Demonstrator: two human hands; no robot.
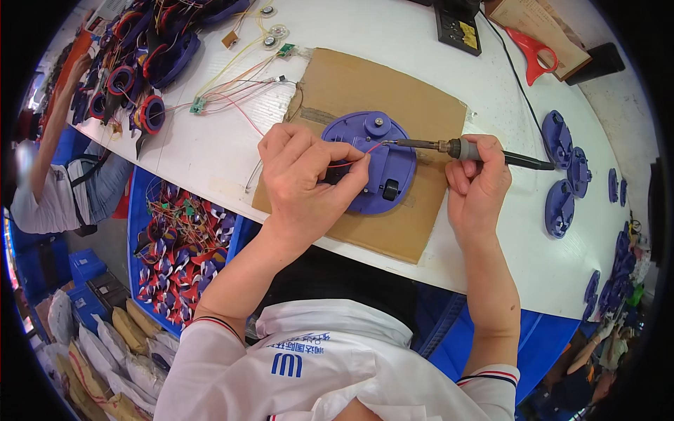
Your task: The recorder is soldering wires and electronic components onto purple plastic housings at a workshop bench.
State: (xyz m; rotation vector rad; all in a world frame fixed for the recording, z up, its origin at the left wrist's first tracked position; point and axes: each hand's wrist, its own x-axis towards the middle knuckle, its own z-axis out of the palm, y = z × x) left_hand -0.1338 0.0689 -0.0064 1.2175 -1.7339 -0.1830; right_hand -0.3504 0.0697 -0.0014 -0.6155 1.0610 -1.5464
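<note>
Nearest the lens: white sleeves with striped cuffs, forearms reaching up onto the white table (210,151).

Left hand (305,179) clenched down over the near-left part of a round purple housing (379,158), fingertips pinching a thin red wire (359,158) taut across its top; likely pressed so to stop the shell sliding and to keep the wire end at the joint. Housing flat on a cardboard sheet (393,98), probably there to spare the tabletop from heat.

Right hand (477,184) closed around the handle of a soldering iron (449,147), gripped like a pen, shaft level, tip pointing toward the left fingertips and meeting the wire end just beyond them. Black cord trailing off past the right knuckles.

Beyond the right hand, a row of purple shells (562,168), apart from it. Beyond the left hand, loose wired parts (239,84), well apart. Table edge close under both wrists; below the left elbow, a blue bin (186,245) of wired pieces. Bare cardboard between the hands, room enough to draw the iron back rightward.
</note>
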